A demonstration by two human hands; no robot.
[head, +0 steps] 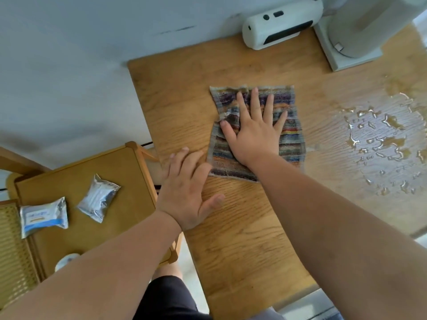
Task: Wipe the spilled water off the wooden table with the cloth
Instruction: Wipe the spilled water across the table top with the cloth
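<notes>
right hand point(253, 132) flat, fingers spread, pressing striped cloth point(291, 132) to wipe; water point(381, 139) near table point(242, 227) right edge; left hand point(187, 192) open, bracing left edge.

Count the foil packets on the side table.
2. One plain silver foil packet lies near the middle of the side table; one with a blue-and-white label lies left of it, near the woven panel. An arm hides part of the tabletop.

Single head-worn wide view — steeply downward, close above the wooden table point(242, 227) — no second view
</notes>
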